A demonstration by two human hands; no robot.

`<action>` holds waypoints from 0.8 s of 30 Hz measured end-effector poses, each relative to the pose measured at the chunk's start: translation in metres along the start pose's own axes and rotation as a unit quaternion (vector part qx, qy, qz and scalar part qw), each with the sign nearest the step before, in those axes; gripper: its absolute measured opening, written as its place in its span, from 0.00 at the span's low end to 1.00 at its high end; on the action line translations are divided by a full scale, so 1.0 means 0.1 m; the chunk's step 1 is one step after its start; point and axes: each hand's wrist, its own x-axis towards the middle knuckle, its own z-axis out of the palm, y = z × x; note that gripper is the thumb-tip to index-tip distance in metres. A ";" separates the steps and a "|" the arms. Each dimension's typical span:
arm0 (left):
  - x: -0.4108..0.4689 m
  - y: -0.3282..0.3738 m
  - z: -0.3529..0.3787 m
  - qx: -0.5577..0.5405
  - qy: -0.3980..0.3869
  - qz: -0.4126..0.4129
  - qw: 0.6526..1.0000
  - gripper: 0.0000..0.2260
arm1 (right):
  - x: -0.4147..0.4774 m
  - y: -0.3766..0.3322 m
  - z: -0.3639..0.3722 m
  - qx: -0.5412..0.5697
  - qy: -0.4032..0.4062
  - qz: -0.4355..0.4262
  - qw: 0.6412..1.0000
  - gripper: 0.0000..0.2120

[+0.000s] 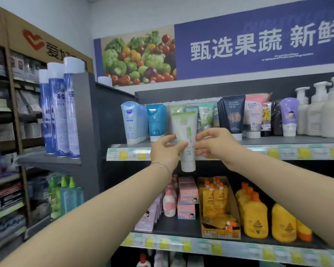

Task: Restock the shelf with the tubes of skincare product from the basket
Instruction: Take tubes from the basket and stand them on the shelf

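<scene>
Shop wall up top carries a long blue banner (220, 51) printed with fruit and vegetables, above a dark top shelf (278, 141) lined with standing tubes of skincare product. Tall blue spray cans (60, 112) stand on a neighbouring unit to the left, white pump bottles (320, 112) fill the shelf's right end, and yellow bottles (256, 218) sit one level lower. Both hands are raised together around one white-and-green tube (184, 128), held upright with its cap down, in front of the shelf edge and of similar green tubes behind. The left hand (165, 151) pinches its left side; the right hand (218, 143) pinches its right edge. A thin bracelet (162, 164) circles the left wrist.
</scene>
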 end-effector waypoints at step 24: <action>0.91 0.36 0.01 0.135 -0.040 0.069 0.988 0.24 | 0.96 -0.41 0.13 0.110 -0.003 0.059 0.992 0.03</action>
